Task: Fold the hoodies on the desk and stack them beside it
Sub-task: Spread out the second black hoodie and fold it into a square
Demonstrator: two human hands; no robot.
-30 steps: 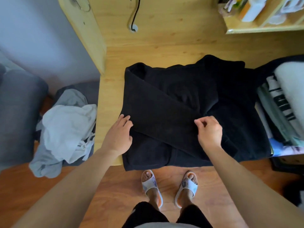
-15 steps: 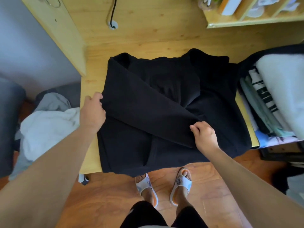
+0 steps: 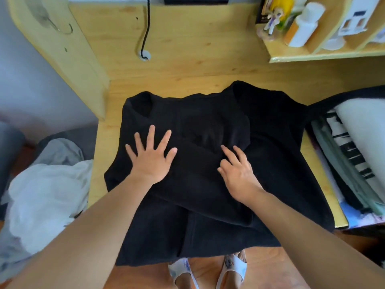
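Left hand [image 3: 151, 158] flat, palm down, fingers splayed wide, pressing the black hoodie [image 3: 208, 174] near its left shoulder; nothing pinched. Right hand [image 3: 239, 174] beside it, also palm down and loosely spread, fingertips resting on the sleeve [image 3: 198, 184] laid diagonally across the chest, gripping nothing. Hoodie spread on the wooden desk [image 3: 187, 65], filling most of the near part of the top, hem hanging over the front edge above the slippered feet [image 3: 208, 272]. Seemingly a smoothing step, sleeves crossed in and the next fold not yet made. Best done by sweeping both palms outward and toward the hem, driving air and ridges out from under the crossed sleeve, keeping that sleeve inside the body outline, squaring both side edges before any lengthwise fold. Worth pulling the overhanging hem back onto the desk first, since dangling weight will likely drag the fabric askew. Thick, soft cloth, so firm pressure probably needed for a crease to hold. Long axis running from the far side of the desk toward the body, neck and hood end pointing away toward the back panel, hem end pointing at the wearer; crossed sleeve slanting from upper left to lower right. Pale crumpled garments [image 3: 48, 195] on a seat left of the desk, folded stack [image 3: 354, 163] at the right.
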